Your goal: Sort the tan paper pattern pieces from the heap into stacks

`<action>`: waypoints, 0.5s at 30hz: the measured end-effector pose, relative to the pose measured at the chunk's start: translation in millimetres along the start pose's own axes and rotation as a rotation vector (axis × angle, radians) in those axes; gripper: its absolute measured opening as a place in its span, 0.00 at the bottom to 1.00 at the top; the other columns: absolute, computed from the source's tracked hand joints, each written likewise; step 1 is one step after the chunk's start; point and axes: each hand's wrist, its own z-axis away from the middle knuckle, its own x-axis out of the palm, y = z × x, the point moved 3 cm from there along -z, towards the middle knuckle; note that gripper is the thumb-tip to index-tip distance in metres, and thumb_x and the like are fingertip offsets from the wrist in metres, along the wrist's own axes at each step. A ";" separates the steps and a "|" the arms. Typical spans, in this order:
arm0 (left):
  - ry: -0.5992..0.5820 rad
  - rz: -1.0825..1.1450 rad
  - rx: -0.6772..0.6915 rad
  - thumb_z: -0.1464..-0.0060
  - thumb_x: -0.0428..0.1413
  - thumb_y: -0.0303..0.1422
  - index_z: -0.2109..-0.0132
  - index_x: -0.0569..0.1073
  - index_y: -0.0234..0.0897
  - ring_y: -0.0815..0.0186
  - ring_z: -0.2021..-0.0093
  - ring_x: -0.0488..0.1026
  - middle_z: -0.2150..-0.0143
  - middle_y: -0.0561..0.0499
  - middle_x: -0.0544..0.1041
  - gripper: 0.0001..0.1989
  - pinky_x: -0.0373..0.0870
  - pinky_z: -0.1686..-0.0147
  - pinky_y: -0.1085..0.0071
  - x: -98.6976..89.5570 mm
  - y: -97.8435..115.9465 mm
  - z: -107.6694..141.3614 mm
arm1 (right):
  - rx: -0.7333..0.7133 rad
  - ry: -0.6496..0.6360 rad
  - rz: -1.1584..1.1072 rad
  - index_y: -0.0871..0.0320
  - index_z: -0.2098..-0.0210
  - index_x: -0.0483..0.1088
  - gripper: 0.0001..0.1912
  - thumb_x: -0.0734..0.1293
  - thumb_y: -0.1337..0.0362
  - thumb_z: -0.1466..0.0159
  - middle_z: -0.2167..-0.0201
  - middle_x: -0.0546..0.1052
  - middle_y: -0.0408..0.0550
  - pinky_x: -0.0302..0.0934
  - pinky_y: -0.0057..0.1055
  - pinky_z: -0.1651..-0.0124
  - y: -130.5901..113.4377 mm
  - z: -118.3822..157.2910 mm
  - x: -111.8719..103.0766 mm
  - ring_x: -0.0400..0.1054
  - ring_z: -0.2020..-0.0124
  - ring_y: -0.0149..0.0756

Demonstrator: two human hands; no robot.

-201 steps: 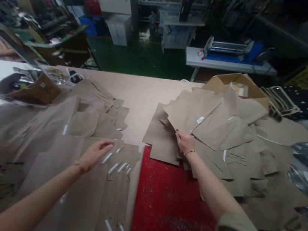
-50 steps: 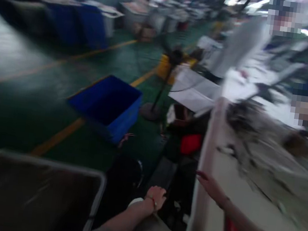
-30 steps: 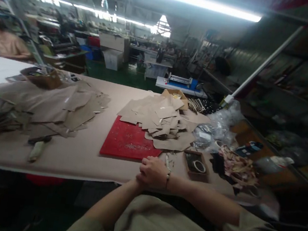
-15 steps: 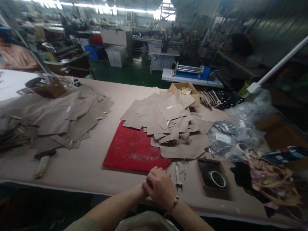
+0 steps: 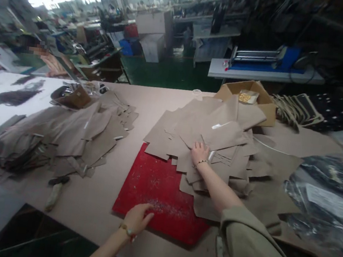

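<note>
The right hand (image 5: 199, 154) lies open and flat on the heaped brown paper sheets (image 5: 218, 130), gripping nothing, its fingers pressed on top. The pile partly overlaps the red cutting board (image 5: 163, 190) on the bench (image 5: 92, 202). The left hand (image 5: 137, 219), also open and empty, sits over the board's near edge, well apart from the pile.
</note>
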 end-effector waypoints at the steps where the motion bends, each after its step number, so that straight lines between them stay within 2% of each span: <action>1: 0.009 0.070 -0.010 0.44 0.53 0.44 0.49 0.79 0.53 0.55 0.49 0.78 0.49 0.49 0.81 0.18 0.71 0.46 0.59 -11.4 -3.5 -8.9 | -0.019 -0.008 -0.007 0.63 0.35 0.67 0.30 0.47 0.74 0.30 0.32 0.61 0.63 0.44 0.64 0.33 7.4 -9.7 1.9 0.49 0.29 0.51; 3: 0.027 0.220 0.004 0.44 0.55 0.45 0.53 0.80 0.53 0.54 0.52 0.79 0.52 0.48 0.82 0.14 0.72 0.48 0.58 -39.9 -5.7 -31.0 | -0.060 0.002 -0.035 0.62 0.38 0.69 0.28 0.47 0.71 0.28 0.32 0.62 0.61 0.44 0.67 0.34 14.9 -19.0 -3.4 0.52 0.30 0.51; 5: 0.085 0.376 0.027 0.45 0.57 0.46 0.56 0.80 0.50 0.55 0.51 0.78 0.53 0.48 0.82 0.13 0.71 0.45 0.58 -77.7 -2.4 -62.6 | -0.120 0.051 -0.087 0.60 0.39 0.70 0.25 0.49 0.66 0.26 0.33 0.64 0.59 0.41 0.66 0.32 9.5 -15.9 -16.1 0.56 0.32 0.50; 7: 0.194 0.581 -0.014 0.46 0.57 0.48 0.54 0.78 0.45 0.55 0.47 0.76 0.50 0.46 0.80 0.18 0.71 0.43 0.57 -124.2 1.7 -104.9 | -0.255 0.094 -0.149 0.59 0.37 0.69 0.23 0.52 0.63 0.25 0.34 0.65 0.56 0.40 0.62 0.29 -10.2 1.4 -28.1 0.58 0.32 0.47; 9: 0.211 0.856 -0.125 0.43 0.54 0.53 0.47 0.75 0.43 0.55 0.42 0.73 0.42 0.44 0.76 0.26 0.73 0.46 0.57 -169.6 3.5 -154.8 | -0.465 0.106 -0.191 0.56 0.36 0.68 0.23 0.53 0.63 0.25 0.33 0.66 0.52 0.39 0.56 0.27 -40.7 32.7 -33.7 0.57 0.31 0.43; 10: 0.123 0.991 -0.182 0.40 0.49 0.56 0.43 0.72 0.42 0.55 0.41 0.72 0.39 0.44 0.74 0.29 0.74 0.48 0.57 -187.9 4.4 -180.5 | -0.567 0.101 -0.203 0.55 0.35 0.68 0.23 0.53 0.64 0.25 0.34 0.66 0.51 0.38 0.54 0.27 -57.7 51.7 -33.4 0.57 0.31 0.42; 12: -0.147 1.134 -0.231 0.36 0.44 0.58 0.40 0.70 0.35 0.53 0.42 0.72 0.40 0.40 0.73 0.33 0.75 0.50 0.57 -215.5 5.5 -226.0 | -0.697 0.100 -0.211 0.54 0.35 0.68 0.23 0.53 0.67 0.26 0.34 0.67 0.49 0.35 0.53 0.26 -92.1 89.4 -27.0 0.58 0.32 0.42; 13: -0.268 1.145 -0.230 0.36 0.46 0.56 0.40 0.70 0.33 0.52 0.43 0.73 0.41 0.38 0.74 0.33 0.74 0.50 0.56 -225.4 3.9 -243.5 | -0.728 0.103 -0.212 0.54 0.35 0.68 0.24 0.54 0.69 0.26 0.34 0.67 0.49 0.34 0.54 0.26 -109.4 105.9 -21.4 0.58 0.32 0.42; 15: -0.413 1.113 -0.203 0.38 0.54 0.52 0.36 0.67 0.34 0.51 0.43 0.74 0.41 0.37 0.74 0.32 0.74 0.48 0.54 -239.4 -6.0 -266.6 | -0.730 0.095 -0.215 0.54 0.36 0.68 0.25 0.54 0.71 0.28 0.36 0.69 0.50 0.35 0.55 0.26 -144.8 131.6 -6.4 0.59 0.33 0.44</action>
